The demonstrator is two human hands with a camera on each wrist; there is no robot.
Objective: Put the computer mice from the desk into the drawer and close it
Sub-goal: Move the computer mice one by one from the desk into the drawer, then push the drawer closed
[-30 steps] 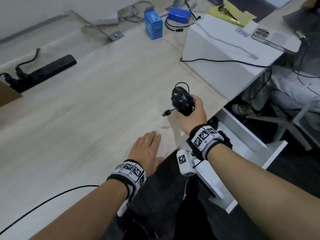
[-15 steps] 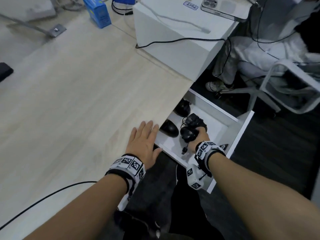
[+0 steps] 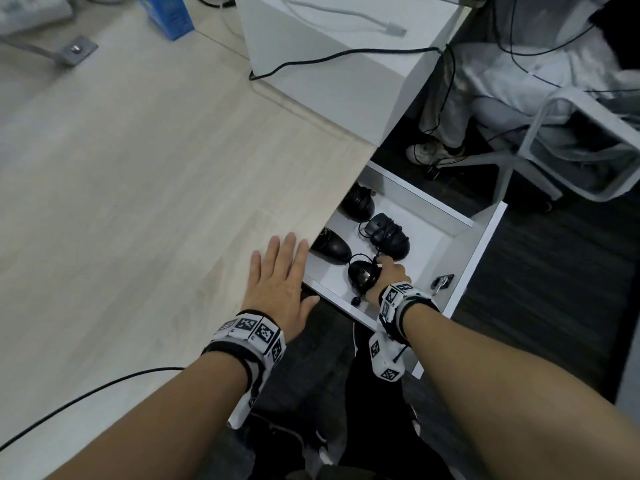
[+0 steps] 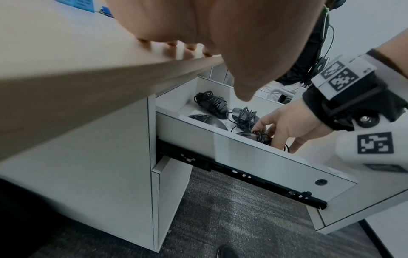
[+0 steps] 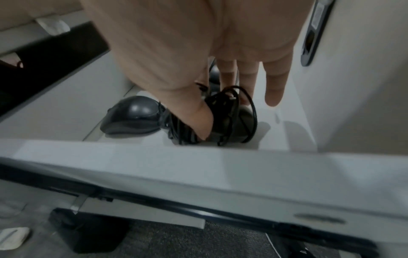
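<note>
The white drawer stands pulled out under the desk's right edge. My right hand is down inside it, thumb and fingers curled round a black mouse with its cable wound about it, at the drawer's near end. The right wrist view shows my right hand gripping that mouse low over the drawer floor. Three other black mice lie further in. My left hand rests flat and open on the wooden desk at its edge.
A white box with a black cable across it and a blue carton stand at the back of the desk. Another black cable runs along the desk's near left. A white chair and a person's legs stand beyond the drawer.
My right hand has carried the cable-wrapped mouse from above the desk down into the drawer's near end. The left hand has stayed flat on the desk edge.
</note>
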